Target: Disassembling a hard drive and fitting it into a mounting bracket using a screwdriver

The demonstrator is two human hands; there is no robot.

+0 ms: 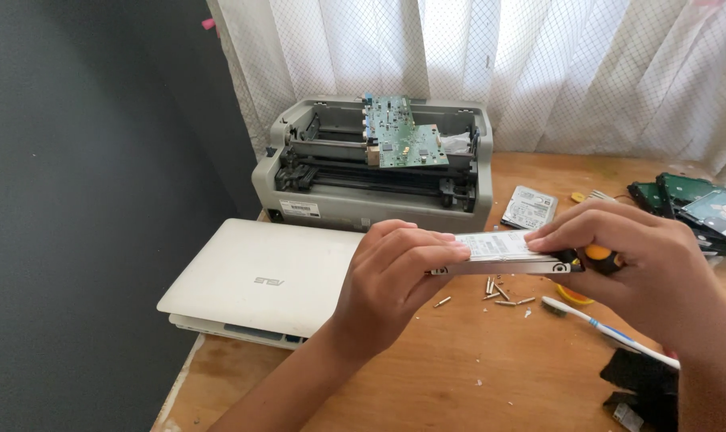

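Both my hands hold a flat silver hard drive (pixel 499 252) level above the wooden table (pixel 475 368). My left hand (pixel 395 276) grips its left end, fingers over the labelled top. My right hand (pixel 635 256) grips the right end and also has a black-and-orange tool handle (pixel 599 256) tucked under its fingers. Several small screws (pixel 503 296) lie on the table just below the drive.
A closed white laptop (pixel 259 276) lies at the left edge. Behind it stands an opened grey printer (pixel 375 172) with a green circuit board. A small drive (pixel 529 208), a stack of drives (pixel 699 210), a toothbrush (pixel 603 326) and black parts (pixel 639 388) sit to the right.
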